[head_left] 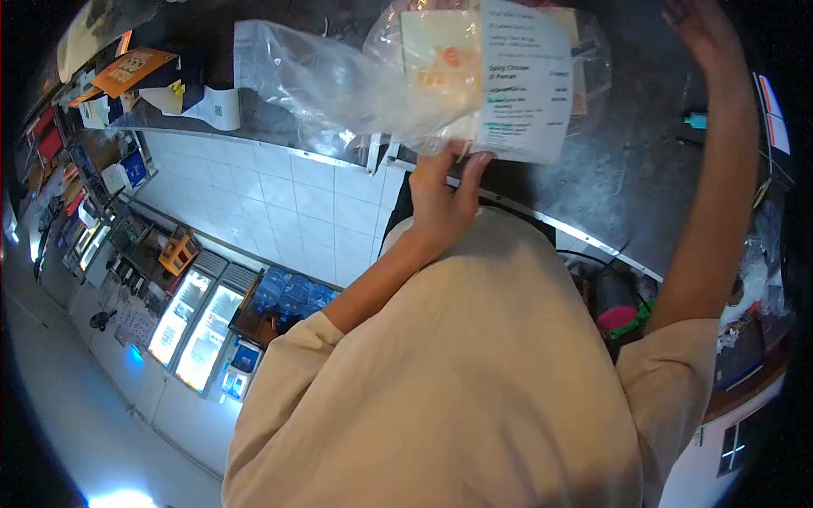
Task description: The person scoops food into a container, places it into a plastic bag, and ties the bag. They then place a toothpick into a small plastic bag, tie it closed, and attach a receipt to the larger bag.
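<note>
fingers (471, 162) of the left hand (440, 199) pinch the lower edge of a printed receipt (525, 80) and the clear plastic bag (356, 76) behind it, holding both up over the dark bench (627, 169); inside the bag a pale packet with an orange mark (440, 55) shows through the film; the bag looks already packed and ticketed, so the wrapping part seems done, and what is left, as far as i can judge, is setting it down or handing it on; whether the bag's mouth is tied i cannot tell.

going left to right: far left, a cluttered stretch of bench with an orange card (135, 68) and white paper slips (212, 106); below it a white tiled wall (279, 199), then lit display cases (199, 326) and a blue crate of bottles (292, 292) down on the floor side; in the middle the bag and receipt, with the person's beige shirt (474, 381) filling the lower frame; to the right the right hand (699, 25) is raised with fingers spread and released, holding nothing, well apart from the bag; near it a small teal object (696, 120) lies on the bench; lower right, a pink-topped container (616, 320) and more clutter crowd the bench's edge, which leaves little free room there.
</note>
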The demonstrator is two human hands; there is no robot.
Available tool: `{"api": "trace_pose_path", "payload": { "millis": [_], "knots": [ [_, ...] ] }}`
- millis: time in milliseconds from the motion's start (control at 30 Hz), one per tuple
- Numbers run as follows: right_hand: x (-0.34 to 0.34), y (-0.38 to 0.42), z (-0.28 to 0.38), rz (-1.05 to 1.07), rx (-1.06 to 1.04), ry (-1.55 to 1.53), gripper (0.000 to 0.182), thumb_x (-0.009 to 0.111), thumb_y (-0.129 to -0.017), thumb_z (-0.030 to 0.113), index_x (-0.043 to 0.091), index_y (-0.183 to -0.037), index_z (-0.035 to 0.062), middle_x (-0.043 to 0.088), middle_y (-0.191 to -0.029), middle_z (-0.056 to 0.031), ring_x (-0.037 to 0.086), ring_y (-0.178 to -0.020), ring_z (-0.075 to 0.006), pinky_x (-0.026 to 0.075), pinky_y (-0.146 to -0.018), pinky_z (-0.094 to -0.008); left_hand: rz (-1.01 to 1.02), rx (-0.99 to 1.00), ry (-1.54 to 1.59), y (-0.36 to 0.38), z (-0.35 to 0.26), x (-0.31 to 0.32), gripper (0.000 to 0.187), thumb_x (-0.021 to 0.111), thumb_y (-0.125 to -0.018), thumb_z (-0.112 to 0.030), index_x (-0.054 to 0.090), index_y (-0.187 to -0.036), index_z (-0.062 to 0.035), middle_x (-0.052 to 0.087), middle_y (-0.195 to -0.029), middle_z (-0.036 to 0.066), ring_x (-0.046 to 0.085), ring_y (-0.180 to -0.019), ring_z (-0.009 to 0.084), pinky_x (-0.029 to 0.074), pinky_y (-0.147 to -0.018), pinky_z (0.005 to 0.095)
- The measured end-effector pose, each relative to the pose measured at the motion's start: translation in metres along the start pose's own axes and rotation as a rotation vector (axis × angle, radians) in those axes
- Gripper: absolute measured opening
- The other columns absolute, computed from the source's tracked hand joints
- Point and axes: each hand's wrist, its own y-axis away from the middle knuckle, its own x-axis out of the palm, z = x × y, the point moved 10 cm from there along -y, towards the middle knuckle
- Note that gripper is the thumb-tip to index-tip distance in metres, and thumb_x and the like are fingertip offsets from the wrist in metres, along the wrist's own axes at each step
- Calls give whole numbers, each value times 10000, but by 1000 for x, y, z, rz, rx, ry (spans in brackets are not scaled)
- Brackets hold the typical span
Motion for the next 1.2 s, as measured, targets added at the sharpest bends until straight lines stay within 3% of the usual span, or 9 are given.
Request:
{"api": "trace_pose_path", "payload": {
  "millis": [133, 233, 433, 533, 667, 767, 967, 1067, 1200],
  "knots": [
    [-3, -2, 44, 265, -1074, 842, 328, 561, -833, 304, 687, -810, 2, 685, -818, -187, 640, -638, -298, 473, -560, -410, 19, 23, 59, -4, 5, 3, 94, 623, -883, -69, 647, -908, 18, 672, -823, 130, 630, -704, 189, 466, -646, 285],
    [-33, 1, 26, -75, -358, 306, 317, 556, -849, 262, 664, -794, -31, 641, -747, -139, 571, -572, -232, 439, -520, -378, 25, 34, 112, -5, 11, 5, 97, 628, -880, -72, 653, -916, 15, 683, -837, 137, 641, -720, 195, 472, -668, 290],
    [-23, 0, -54, -115, -34, 159, 345, 562, -881, 306, 677, -887, -19, 619, -745, -109, 543, -585, -195, 417, -518, -353, 51, 59, 145, -9, 4, 4, 87, 643, -867, -66, 658, -920, 1, 693, -816, 131, 652, -718, 194, 481, -672, 296],
    [-62, -45, -90, -58, -36, 281, 385, 566, -914, 377, 668, -1083, 47, 669, -1014, -51, 576, -944, -142, 414, -826, -271, 62, -22, 206, -10, 15, 6, 98, 680, -831, -74, 668, -909, -18, 683, -832, 124, 642, -774, 254, 474, -718, 331],
    [-89, -46, -132, -39, 3, 985, 444, 579, -888, 461, 684, -1018, 50, 641, -899, -12, 547, -842, -111, 396, -755, -245, 115, -84, 195, -7, 18, 9, 98, 690, -814, -59, 664, -899, -19, 675, -824, 126, 639, -772, 287, 478, -714, 345],
    [-84, 32, -98, -110, -88, 910, 455, 564, -895, 487, 683, -958, 53, 628, -861, -8, 542, -792, -94, 395, -726, -218, 87, 134, 95, -6, 16, 6, 103, 662, -860, -90, 649, -915, -4, 691, -795, 126, 656, -678, 191, 489, -622, 292],
    [-19, 147, -69, 210, 19, 990, 229, 668, -866, 259, 605, -906, 43, 590, -645, -44, 566, -559, -127, 420, -552, -303, 156, -52, 231, -9, 23, 11, 87, 681, -808, -30, 651, -886, -5, 677, -826, 138, 658, -747, 279, 494, -660, 337],
    [42, 156, -59, 405, -305, 1033, 264, 703, -834, 253, 560, -880, 36, 598, -627, -92, 593, -526, -198, 436, -538, -347, 158, 14, 145, -8, 21, 11, 106, 662, -808, -9, 646, -912, -5, 679, -851, 141, 658, -755, 288, 494, -666, 344],
    [46, 130, -75, 310, -288, 1133, 244, 701, -836, 224, 549, -901, 44, 609, -670, -139, 620, -576, -257, 444, -540, -374, 161, 49, 88, -12, 11, 7, 123, 638, -806, 8, 638, -927, -10, 673, -839, 143, 655, -766, 307, 492, -680, 360]
  ]
}}
